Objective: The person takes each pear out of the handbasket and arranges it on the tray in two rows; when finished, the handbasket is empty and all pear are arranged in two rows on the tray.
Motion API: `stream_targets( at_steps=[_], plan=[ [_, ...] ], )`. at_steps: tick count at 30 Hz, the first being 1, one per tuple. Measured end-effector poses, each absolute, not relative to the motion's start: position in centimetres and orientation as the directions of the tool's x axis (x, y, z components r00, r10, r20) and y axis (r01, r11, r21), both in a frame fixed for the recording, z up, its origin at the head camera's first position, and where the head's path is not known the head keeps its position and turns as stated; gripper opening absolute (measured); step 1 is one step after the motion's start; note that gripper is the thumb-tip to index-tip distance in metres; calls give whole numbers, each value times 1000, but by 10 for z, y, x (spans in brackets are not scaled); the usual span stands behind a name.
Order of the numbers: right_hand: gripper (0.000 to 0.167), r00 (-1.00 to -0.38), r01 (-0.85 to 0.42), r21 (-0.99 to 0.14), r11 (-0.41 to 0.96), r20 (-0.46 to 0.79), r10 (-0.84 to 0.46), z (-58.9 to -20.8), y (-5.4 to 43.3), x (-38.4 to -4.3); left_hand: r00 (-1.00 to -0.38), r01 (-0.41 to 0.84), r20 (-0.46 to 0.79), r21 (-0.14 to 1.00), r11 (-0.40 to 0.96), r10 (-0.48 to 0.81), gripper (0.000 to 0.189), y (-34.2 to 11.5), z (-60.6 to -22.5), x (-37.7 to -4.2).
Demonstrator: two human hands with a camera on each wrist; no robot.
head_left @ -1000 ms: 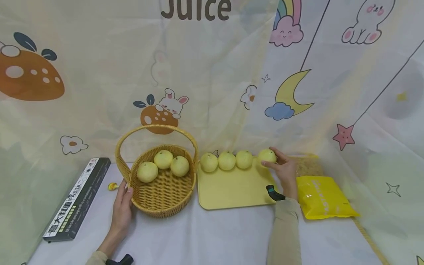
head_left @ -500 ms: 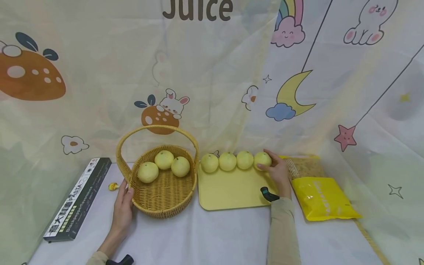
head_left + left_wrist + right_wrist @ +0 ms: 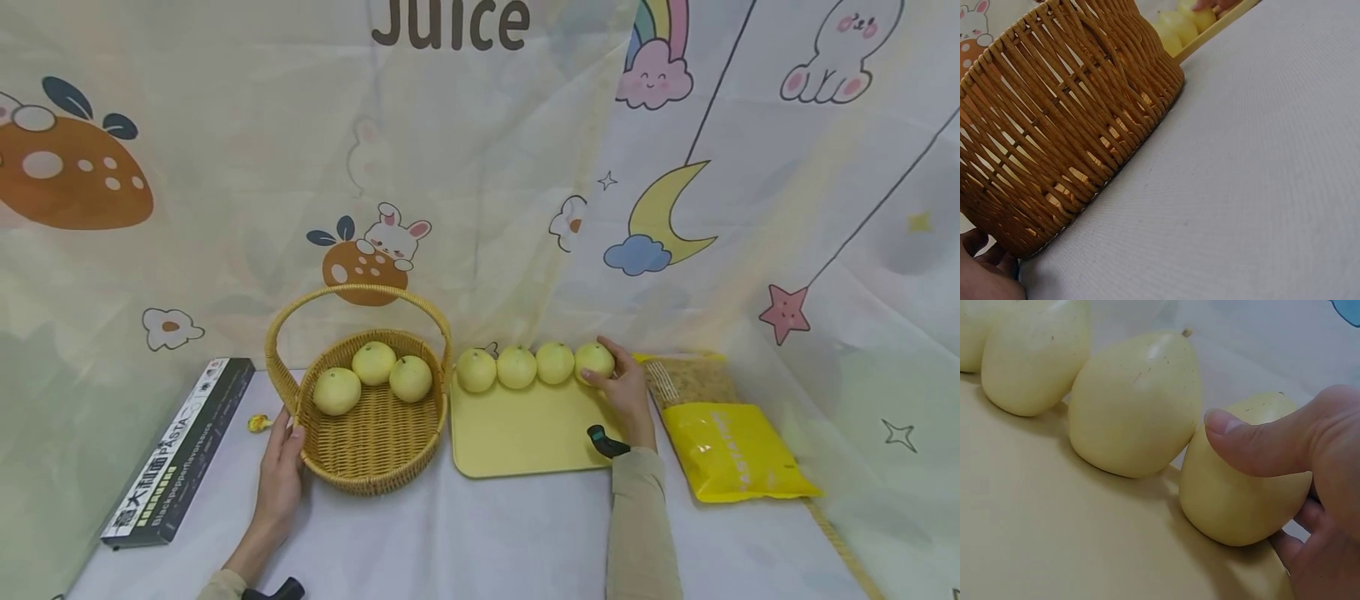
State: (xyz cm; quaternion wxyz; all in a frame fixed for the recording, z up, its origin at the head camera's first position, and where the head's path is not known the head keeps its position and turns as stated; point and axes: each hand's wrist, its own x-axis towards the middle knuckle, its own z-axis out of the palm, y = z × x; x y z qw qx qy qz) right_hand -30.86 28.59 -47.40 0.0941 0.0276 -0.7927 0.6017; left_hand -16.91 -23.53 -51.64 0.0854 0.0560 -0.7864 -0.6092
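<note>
Grasping fourth pear (image 3: pixel 592 361) on tray (image 3: pixel 525 433), right hand (image 3: pixel 628 392) apparently leaves three pears (image 3: pixel 373 363) in basket (image 3: pixel 352 450) touched by left hand (image 3: pixel 279 479), grip unclear.

Passable across near strip of desk (image 3: pixel 450 542), between both forearms (image 3: pixel 643 525). Open from above over bare near-left part of tray (image 3: pixel 517 437). Blocked at tray's far edge by close row of four pale fruits (image 3: pixel 517 367), with cloth backdrop (image 3: pixel 487 208) just behind. Hemmed at row's right end by right grip (image 3: pixel 627 390) around last fruit (image 3: pixel 1229 500), then by yellow packet (image 3: pixel 738 450). Reachable from above inside basket (image 3: pixel 367 478) at near half; obstructed at far half by three fruits (image 3: pixel 373 364), overhead by arched handle (image 3: pixel 358 289). Crowded at basket's left by left grip (image 3: pixel 281 475); tight between basket and tray.
</note>
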Motion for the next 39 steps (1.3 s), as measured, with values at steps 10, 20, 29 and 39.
stream_targets(
  at_steps=[10,20,29,39],
  plan=[
    [85,-979,-146,-952,270,178,101,-497,291,-324,-978,19,70,968,251,-196,60,-236,-517,-167],
    [96,-980,-144,-914,380,185,73,-460,286,-311,-979,33,80,970,240,-189,59,-236,-518,-165],
    [63,-924,-349,-852,390,382,8,-387,231,-283,-978,53,98,970,237,-184,59,-236,-517,-168],
    [33,-844,-514,-817,263,426,-326,-361,129,-250,-977,72,114,972,224,-180,59,-235,-516,-169]
  ],
)
